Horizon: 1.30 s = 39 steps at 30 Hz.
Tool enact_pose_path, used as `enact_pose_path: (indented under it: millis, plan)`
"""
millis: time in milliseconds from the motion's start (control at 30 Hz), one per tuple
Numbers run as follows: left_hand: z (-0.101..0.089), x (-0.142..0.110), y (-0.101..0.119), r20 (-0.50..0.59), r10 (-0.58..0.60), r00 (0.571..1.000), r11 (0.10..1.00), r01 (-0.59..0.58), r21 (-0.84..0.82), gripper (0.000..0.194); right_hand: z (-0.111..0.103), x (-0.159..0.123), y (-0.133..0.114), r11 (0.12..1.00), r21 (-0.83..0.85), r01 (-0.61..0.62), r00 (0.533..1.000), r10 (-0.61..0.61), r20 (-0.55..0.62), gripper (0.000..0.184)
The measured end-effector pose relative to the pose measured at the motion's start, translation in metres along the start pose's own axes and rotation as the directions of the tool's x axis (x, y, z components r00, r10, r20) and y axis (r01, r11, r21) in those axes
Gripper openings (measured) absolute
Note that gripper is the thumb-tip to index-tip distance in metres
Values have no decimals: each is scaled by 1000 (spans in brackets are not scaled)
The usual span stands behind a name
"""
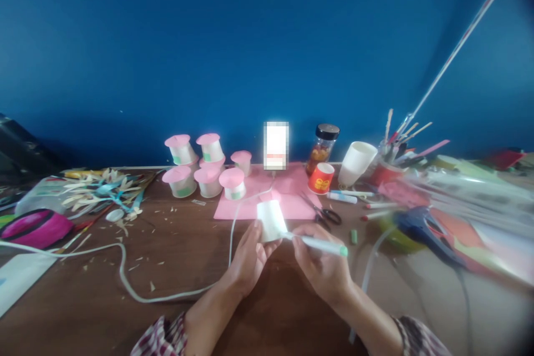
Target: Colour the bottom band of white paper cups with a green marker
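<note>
My left hand is closed around a small white paper cup, fingers at its left side and underneath. A white marker with a green end sits in my right hand, pinched between thumb and fingers. Its tip points left and meets or nearly meets the lower right of the cup; glare hides any mark there. A small green cap lies on the table to the right. Behind my hands is a pink sheet, and to its left stand several white cups with pink discs on top, some stacked, with green patches.
Scissors, a red paper cup, a dark-lidded jar and a white cup stand or lie behind right. A blue glue gun is at right. A white cable crosses the table. A bright phone-like screen faces me.
</note>
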<state>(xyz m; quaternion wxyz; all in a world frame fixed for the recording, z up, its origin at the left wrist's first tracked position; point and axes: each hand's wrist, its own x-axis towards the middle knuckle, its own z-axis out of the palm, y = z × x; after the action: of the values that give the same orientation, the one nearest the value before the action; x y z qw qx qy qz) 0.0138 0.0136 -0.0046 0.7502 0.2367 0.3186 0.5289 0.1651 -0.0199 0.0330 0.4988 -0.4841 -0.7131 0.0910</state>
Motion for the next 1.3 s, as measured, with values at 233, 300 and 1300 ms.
enact_pose_path:
  millis: [233, 300, 1300]
  plan:
    - [0, -1, 1, -2, 11, 1000, 1000, -11, -8, 38, 0, -1, 1, 998, 36, -53, 998, 51, 45, 7]
    - [1, -1, 1, -7, 23, 1000, 1000, -23, -7, 37, 0, -2, 2, 995, 42, -87, 995, 86, 44, 8]
    - [-3, -3, -1, 102, 38, 994, 999, -41, 29, 32, 0, -2, 1, 995, 80, -55, 998, 53, 29, 8]
